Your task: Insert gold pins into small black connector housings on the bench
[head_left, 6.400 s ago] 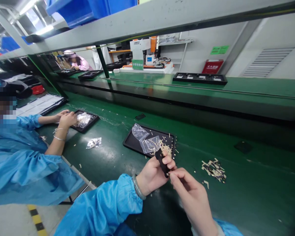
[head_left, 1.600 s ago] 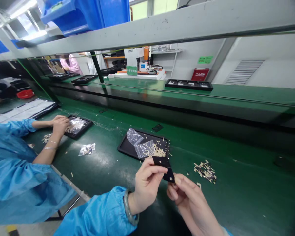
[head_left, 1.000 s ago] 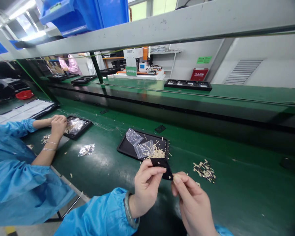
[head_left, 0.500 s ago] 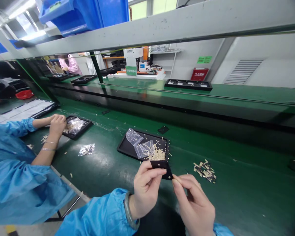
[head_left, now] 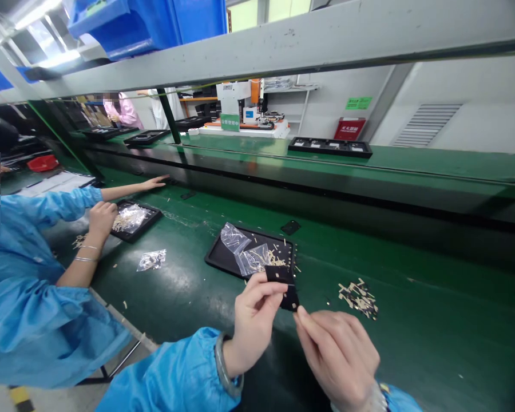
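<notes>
My left hand (head_left: 257, 320) pinches a thin black flat piece (head_left: 278, 274) dotted with small pale beige bits. Thumb and forefinger of my right hand (head_left: 341, 349) are closed at the lower right corner of that piece; whether a tiny bit is between them is hidden. Just beyond my hands lies a black tray (head_left: 225, 260) with clear plastic bags (head_left: 251, 260) and loose beige strips (head_left: 277, 258). Right of my right hand is a pile of beige and black strips (head_left: 358, 297). Another black flat piece (head_left: 290, 228) lies behind the tray.
To my left, a co-worker in a blue sleeve (head_left: 21, 320) has one hand at a second black tray (head_left: 143, 226). A small clear bag (head_left: 151, 260) lies between us. A raised green ledge with a long black tray (head_left: 330, 147) runs behind, beneath a grey beam (head_left: 283, 43).
The black piece tilts up slightly in my left hand. My right hand has turned, its fingertips shifting a little left at the corner. The co-worker's far arm has reached out toward the ledge.
</notes>
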`<state>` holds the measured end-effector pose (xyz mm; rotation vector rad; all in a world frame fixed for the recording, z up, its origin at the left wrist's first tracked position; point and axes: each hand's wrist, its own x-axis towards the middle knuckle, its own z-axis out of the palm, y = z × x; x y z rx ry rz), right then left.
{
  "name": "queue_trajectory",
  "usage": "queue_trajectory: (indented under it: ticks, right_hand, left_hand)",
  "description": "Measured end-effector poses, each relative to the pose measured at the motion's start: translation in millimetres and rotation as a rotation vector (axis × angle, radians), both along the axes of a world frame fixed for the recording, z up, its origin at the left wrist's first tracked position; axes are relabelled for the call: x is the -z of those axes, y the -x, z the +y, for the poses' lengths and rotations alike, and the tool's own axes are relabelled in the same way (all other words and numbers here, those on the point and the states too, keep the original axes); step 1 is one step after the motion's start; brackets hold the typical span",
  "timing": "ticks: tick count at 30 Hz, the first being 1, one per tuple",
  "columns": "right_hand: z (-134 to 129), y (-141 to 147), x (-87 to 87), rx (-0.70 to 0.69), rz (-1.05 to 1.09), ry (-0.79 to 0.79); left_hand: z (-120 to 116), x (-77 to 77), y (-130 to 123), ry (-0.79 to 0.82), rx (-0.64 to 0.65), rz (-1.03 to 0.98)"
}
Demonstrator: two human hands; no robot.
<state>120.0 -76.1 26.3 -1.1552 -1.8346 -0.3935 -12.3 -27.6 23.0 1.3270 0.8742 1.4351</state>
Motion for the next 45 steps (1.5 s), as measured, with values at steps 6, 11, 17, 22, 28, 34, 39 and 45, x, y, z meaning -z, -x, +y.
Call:
queue_trajectory:
  ticks: [6, 11, 17, 22, 28, 34, 39, 45]
  right_hand:
    - [-2, -3, 4.4, -0.083, 0.297, 0.149]
    - [2, 1, 3.6, -0.113, 0.448, 0.233]
    - [1, 6, 3.1, -0.146, 0.416, 0.273]
    - [0, 9, 0.0, -0.123, 0.454, 0.296]
    - [1, 8, -1.7, 0.034, 0.166, 0.145]
    - [-2, 4, -8.8, -0.034, -0.175, 0.090]
    - [8, -27, -11.7, -0.086, -0.001, 0.258]
    - [16, -32, -13.7, -0.207, 0.114, 0.329]
  left_hand:
    - [9, -4.7, -5, 0.479, 0.131, -0.371]
    - [10, -7.9, -5, 0.581, 0.213, -0.499]
    - [10, -7.5, -4, 0.644, 0.257, -0.539]
    - [9, -2.7, -5, 0.482, 0.178, -0.366]
    - [2, 0.9, 0, -0.044, -0.018, 0.069]
    - [7, -2.4, -2, 0.048, -0.013, 0.109]
    - [13, -6.4, -6, 0.549, 0.225, -0.251]
    - [13, -6.5, -4, 0.697, 0.473, -0.343]
